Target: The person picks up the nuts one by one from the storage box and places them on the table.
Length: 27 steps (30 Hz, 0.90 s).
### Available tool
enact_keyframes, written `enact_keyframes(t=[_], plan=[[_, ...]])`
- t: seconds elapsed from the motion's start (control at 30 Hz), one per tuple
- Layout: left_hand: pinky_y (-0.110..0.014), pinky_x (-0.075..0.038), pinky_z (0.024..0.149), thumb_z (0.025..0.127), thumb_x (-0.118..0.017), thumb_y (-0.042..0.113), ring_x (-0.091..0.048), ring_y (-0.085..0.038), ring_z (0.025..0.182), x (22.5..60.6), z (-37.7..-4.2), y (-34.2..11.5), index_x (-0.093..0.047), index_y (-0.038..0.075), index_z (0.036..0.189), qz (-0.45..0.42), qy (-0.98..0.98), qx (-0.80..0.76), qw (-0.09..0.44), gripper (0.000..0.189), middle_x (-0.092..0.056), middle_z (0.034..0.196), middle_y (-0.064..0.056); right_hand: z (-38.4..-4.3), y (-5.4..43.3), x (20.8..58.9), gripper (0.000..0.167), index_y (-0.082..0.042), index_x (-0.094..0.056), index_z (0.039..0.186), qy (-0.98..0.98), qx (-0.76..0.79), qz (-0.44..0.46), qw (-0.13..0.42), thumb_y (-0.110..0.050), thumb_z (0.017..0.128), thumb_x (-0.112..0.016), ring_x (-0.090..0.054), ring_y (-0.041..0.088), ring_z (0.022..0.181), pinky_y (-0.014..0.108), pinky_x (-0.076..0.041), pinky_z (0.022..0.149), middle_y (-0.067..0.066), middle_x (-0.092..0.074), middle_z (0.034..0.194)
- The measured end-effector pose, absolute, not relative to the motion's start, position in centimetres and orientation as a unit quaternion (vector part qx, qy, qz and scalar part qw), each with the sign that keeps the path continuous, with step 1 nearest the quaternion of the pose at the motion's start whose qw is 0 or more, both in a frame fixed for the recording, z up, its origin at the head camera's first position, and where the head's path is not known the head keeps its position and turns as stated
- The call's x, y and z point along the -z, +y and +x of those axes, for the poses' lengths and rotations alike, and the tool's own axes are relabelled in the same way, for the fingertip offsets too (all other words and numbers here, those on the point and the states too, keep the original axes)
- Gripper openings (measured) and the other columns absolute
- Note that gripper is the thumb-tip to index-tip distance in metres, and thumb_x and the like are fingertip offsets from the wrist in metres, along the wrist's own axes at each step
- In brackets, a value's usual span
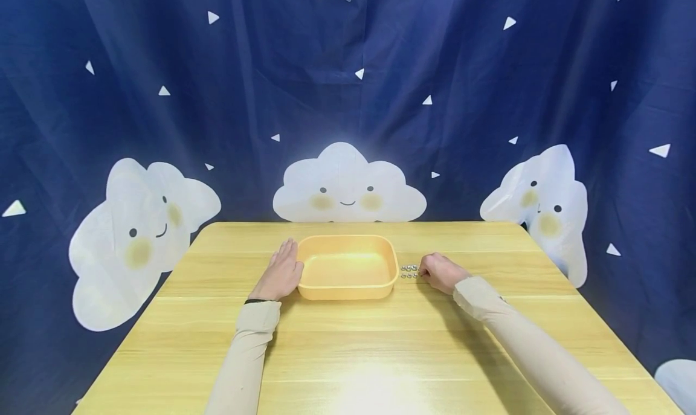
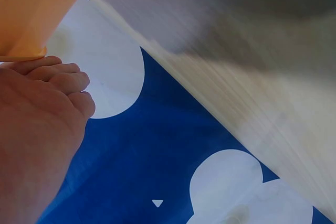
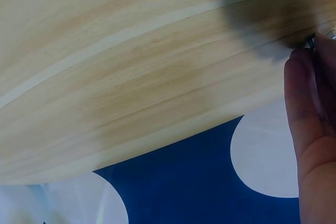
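A yellow-orange plastic tray [image 1: 348, 292], its inside bare, stands on the wooden table. My left hand [image 1: 278, 273] lies against the tray's left side with its fingers straight. In the left wrist view the tray's wall [image 2: 39, 14] is right by those fingers. To the tray's right, small shiny metal pieces [image 1: 409, 268] sit in two short rows. At the right end of these rows my right hand [image 1: 443, 273] pinches one small metal piece [image 3: 311, 41] between thumb and fingertips. Its exact kind is too small and hidden to tell.
The light wooden table [image 1: 337, 348] ends at a far edge just behind the tray. A dark blue curtain [image 1: 348, 101] with white clouds and triangles hangs behind and around it.
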<state>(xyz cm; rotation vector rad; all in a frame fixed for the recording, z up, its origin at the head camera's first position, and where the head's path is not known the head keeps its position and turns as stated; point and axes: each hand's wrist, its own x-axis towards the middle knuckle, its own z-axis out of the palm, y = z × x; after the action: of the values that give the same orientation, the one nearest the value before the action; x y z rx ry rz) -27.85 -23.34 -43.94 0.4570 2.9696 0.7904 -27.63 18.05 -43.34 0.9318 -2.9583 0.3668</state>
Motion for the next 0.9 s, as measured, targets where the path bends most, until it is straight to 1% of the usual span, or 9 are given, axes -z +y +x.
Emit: enact_keyframes(t=[0.17, 0.33, 0.4, 0.53, 0.77, 0.83, 0.9], plan=[[-0.061, -0.008, 0.132, 0.108, -0.025, 0.021, -0.003, -0.042, 0.162, 43.85, -27.8, -23.32, -0.014, -0.012, 0.16, 0.147, 0.955, -0.256, 0.017, 0.063, -0.008, 0.172, -0.028, -27.62, 18.05, 43.47, 0.044, -0.02, -0.043, 0.056, -0.949, -0.103, 0.296, 0.024, 0.015, 0.077, -0.061, -0.037, 0.005, 0.059, 0.017, -0.032, 0.054, -0.007, -0.048, 0.064], [-0.062, -0.009, 0.131, 0.107, -0.026, 0.019, -0.004, -0.043, 0.162, 43.83, -27.79, -23.28, -0.016, -0.013, 0.16, 0.147, 0.955, -0.258, 0.013, 0.063, -0.008, 0.172, -0.029, -27.59, 18.0, 43.48, 0.038, -0.015, -0.05, 0.056, -0.952, -0.098, 0.288, 0.016, 0.014, 0.078, -0.061, -0.041, 0.006, 0.059, 0.017, -0.035, 0.054, -0.004, -0.054, 0.066], [-0.062, -0.009, 0.131, 0.107, -0.027, 0.019, -0.004, -0.043, 0.162, 43.8, -27.77, -23.28, -0.016, -0.013, 0.16, 0.149, 0.954, -0.259, 0.012, 0.063, -0.008, 0.171, -0.029, -27.58, 18.01, 43.42, 0.034, -0.012, -0.057, 0.058, -0.954, -0.097, 0.285, 0.013, 0.014, 0.079, -0.061, -0.044, 0.006, 0.062, 0.017, -0.038, 0.056, -0.003, -0.058, 0.07], [-0.062, -0.009, 0.131, 0.107, -0.027, 0.019, -0.004, -0.043, 0.162, 43.73, -27.65, -23.3, -0.015, -0.013, 0.16, 0.15, 0.954, -0.26, 0.011, 0.063, -0.008, 0.171, -0.029, -27.56, 17.99, 43.38, 0.028, -0.01, -0.065, 0.063, -0.953, -0.093, 0.286, 0.017, 0.013, 0.08, -0.063, -0.048, 0.007, 0.065, 0.018, -0.042, 0.058, -0.002, -0.062, 0.074], [-0.062, -0.009, 0.131, 0.107, -0.028, 0.019, -0.005, -0.043, 0.162, 43.75, -27.68, -23.25, -0.016, -0.013, 0.16, 0.149, 0.954, -0.261, 0.012, 0.063, -0.01, 0.171, -0.029, -27.44, 17.98, 43.3, 0.024, -0.01, -0.072, 0.07, -0.955, -0.093, 0.282, 0.018, 0.01, 0.082, -0.066, -0.053, 0.007, 0.068, 0.019, -0.048, 0.061, 0.001, -0.069, 0.079], [-0.062, -0.009, 0.131, 0.107, -0.028, 0.02, -0.005, -0.042, 0.162, 43.76, -27.7, -23.26, -0.016, -0.012, 0.16, 0.148, 0.954, -0.26, 0.012, 0.063, -0.01, 0.171, -0.029, -27.42, 17.95, 43.31, 0.025, -0.01, -0.072, 0.069, -0.955, -0.092, 0.283, 0.018, 0.01, 0.082, -0.066, -0.053, 0.007, 0.068, 0.019, -0.048, 0.061, 0.001, -0.069, 0.079], [-0.062, -0.009, 0.131, 0.107, -0.028, 0.019, -0.005, -0.043, 0.162, 43.77, -27.71, -23.27, -0.016, -0.013, 0.16, 0.147, 0.955, -0.258, 0.011, 0.063, -0.009, 0.171, -0.029, -27.42, 17.95, 43.35, 0.027, -0.011, -0.068, 0.066, -0.954, -0.092, 0.285, 0.02, 0.011, 0.081, -0.065, -0.052, 0.007, 0.067, 0.019, -0.046, 0.06, 0.001, -0.067, 0.078]])
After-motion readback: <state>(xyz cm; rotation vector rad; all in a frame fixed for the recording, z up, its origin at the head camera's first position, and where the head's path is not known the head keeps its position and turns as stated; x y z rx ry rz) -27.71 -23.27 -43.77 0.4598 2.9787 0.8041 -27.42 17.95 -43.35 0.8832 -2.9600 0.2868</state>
